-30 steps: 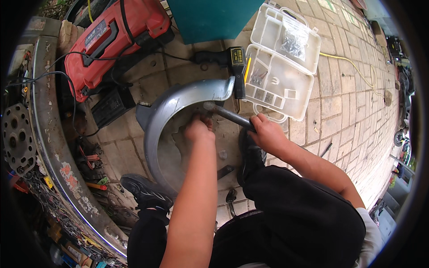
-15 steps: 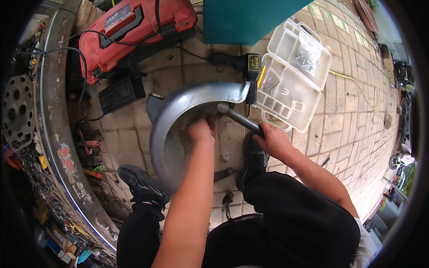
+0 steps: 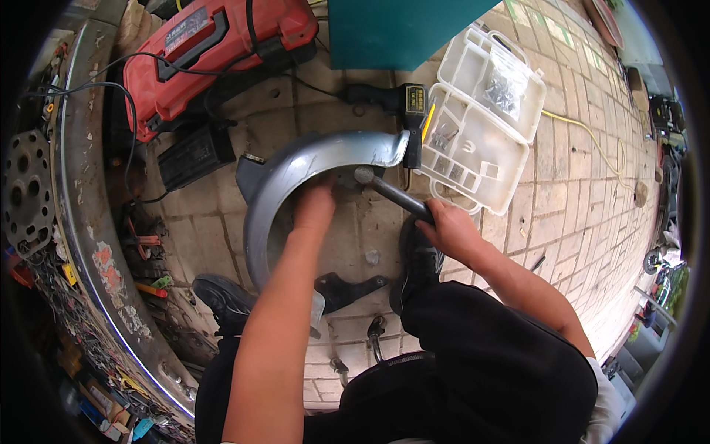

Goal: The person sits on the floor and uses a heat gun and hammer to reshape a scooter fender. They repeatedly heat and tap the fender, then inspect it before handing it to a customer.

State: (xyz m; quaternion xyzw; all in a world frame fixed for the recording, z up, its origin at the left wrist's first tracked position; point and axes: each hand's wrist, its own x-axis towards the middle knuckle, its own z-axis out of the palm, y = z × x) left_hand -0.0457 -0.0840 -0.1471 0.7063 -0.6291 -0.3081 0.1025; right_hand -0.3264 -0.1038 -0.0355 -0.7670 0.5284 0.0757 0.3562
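Observation:
A curved silver-grey mudguard (image 3: 268, 200) lies on the paving between my feet, with a dark bracket-like part (image 3: 251, 176) at its outer left side. My left hand (image 3: 316, 203) reaches inside its curve, and its fingers are lost in shadow under the upper rim. My right hand (image 3: 451, 233) is closed around the handle of a hammer (image 3: 399, 196). The hammer's rounded head is near the inner edge of the mudguard's upper right end, right of my left hand; I cannot tell whether it touches.
A corded black pistol-shaped tool (image 3: 410, 118) lies by the mudguard's end. Beyond are a white organizer case (image 3: 510, 166), a teal box (image 3: 399, 37), a red toolbox (image 3: 214, 52) and a black box (image 3: 196, 157). A dark flat piece (image 3: 347, 291) lies near my right shoe (image 3: 420, 263).
My left hand has moved left and slightly up within the curve. The mudguard has shifted slightly, uncovering more of the dark flat piece. The hammer is nearly where it was.

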